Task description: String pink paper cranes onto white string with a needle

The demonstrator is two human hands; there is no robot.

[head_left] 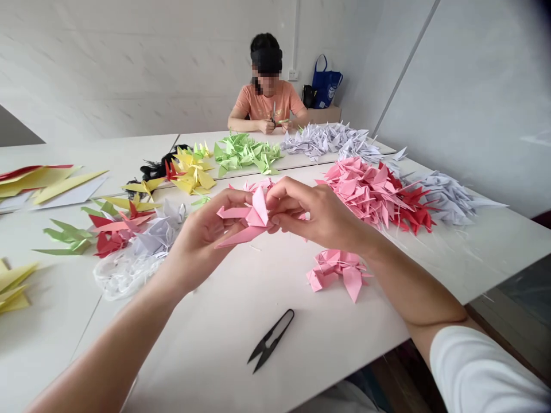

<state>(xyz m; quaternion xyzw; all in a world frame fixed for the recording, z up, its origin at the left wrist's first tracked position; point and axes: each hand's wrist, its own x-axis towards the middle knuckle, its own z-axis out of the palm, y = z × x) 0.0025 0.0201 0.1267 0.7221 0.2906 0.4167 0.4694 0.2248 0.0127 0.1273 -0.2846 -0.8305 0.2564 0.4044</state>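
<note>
Between both hands, raised over the middle of the table, is a pink origami crane [253, 217] with its points toward the left. My left hand [206, 232] grips it from the left side. The fingers of my right hand [303, 209] are pinched together at the crane's right edge; whether they also hold thread cannot be made out. Below the hands lie black thread snips [271, 340] on the white table [215, 344]. A small cluster of pink folded cranes [338, 271] rests just below my right wrist.
Heaped cranes spread across the table: pink [361, 186], red [419, 209], white [331, 140], green [245, 152] and yellow [191, 172]. Mixed cranes [124, 226] and tangled white thread [124, 275] lie left, near paper sheets [64, 186]. Across the table a person [267, 97] holds scissors [273, 112].
</note>
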